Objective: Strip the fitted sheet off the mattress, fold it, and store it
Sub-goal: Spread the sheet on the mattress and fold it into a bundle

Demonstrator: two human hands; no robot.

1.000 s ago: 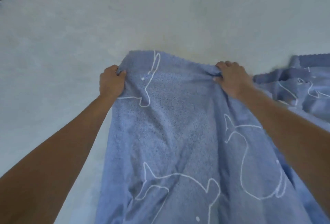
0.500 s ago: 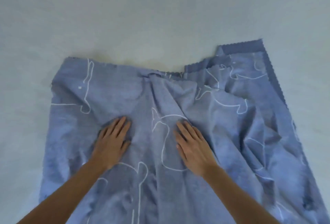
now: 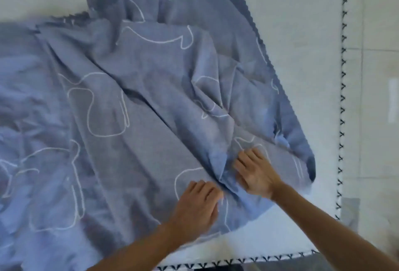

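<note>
Left grip (image 3: 195, 203) and right grip (image 3: 255, 173) lie knuckles-up on the blue fitted sheet (image 3: 133, 102), close together on either side of a raised crease that runs away from them, likely to pin or gather that fold. Their fingers are bent, but blur hides whether they pinch cloth or only press it. Already off its corners, the sheet sprawls crumpled over the bare mattress (image 3: 302, 22), mostly ahead and left of the grips, its scalloped hem (image 3: 252, 29) slanting past the right grip toward the mattress's stitched edge (image 3: 342, 80).
</note>
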